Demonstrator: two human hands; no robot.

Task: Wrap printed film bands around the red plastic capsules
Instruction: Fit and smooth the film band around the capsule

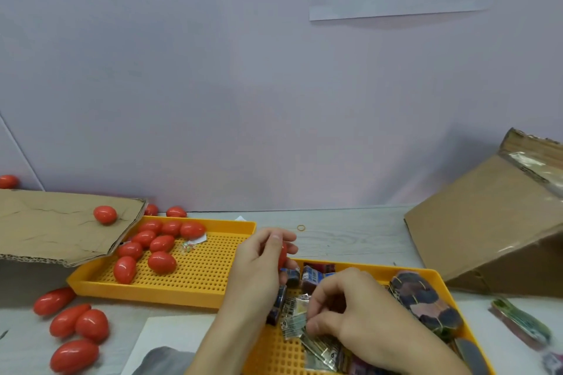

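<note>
Curling round a red capsule (282,253), the left grip (259,262) is held above the near tray (438,278); film bands (294,318) are pinched by right grip (350,310), just below-right of capsule.

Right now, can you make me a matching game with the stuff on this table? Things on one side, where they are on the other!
Things:
1. left hand
2. right hand
3. rubber band
4. lone capsule

Places:
A. on the cardboard sheet
B. holding a red capsule
C. lying on the bare table past the trays
D. picking at film bands in the near yellow tray

Pairs: 1-B, 2-D, 3-C, 4-A
</note>
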